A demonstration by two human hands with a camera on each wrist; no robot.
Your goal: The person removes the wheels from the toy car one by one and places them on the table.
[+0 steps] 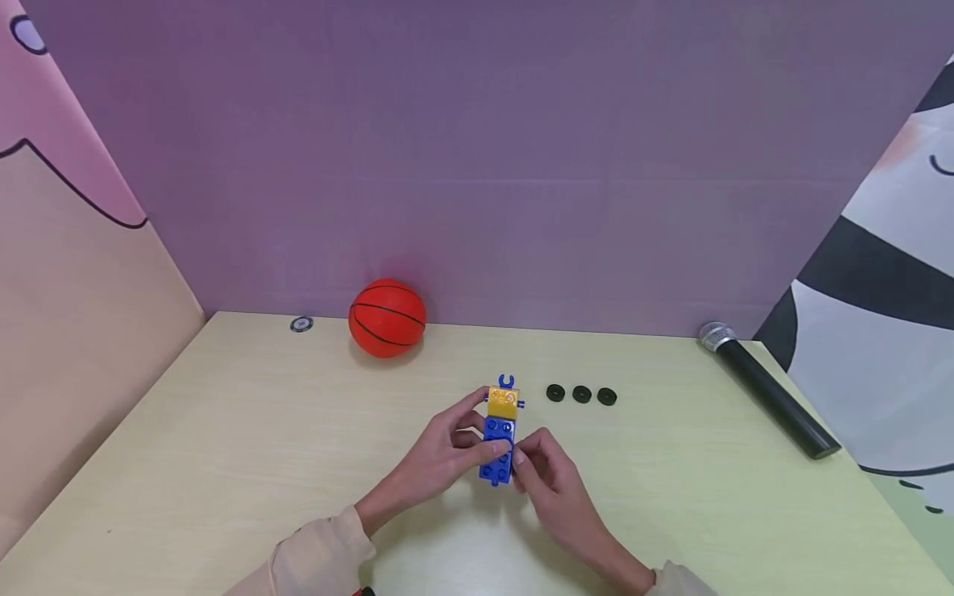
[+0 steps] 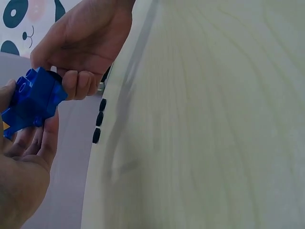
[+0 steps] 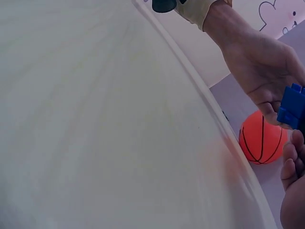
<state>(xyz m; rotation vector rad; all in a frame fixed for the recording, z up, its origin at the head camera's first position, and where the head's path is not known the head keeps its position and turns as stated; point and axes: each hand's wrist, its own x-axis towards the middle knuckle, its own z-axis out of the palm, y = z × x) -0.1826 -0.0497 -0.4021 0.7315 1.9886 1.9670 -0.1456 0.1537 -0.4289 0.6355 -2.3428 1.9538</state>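
Both your hands pinch the blue-and-yellow plastic brick stack (image 1: 500, 430) above the pale wooden table (image 1: 224, 430): left hand (image 1: 447, 451) around its middle, right hand (image 1: 547, 472) at the bottom. It looks light, rigid, likely slick, so grip the flat sides.

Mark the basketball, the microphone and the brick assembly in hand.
basketball (image 1: 387, 318), head view, middle of the ball.
microphone (image 1: 775, 396), head view, black handle.
brick assembly (image 1: 501, 427), head view, upper blue brick.
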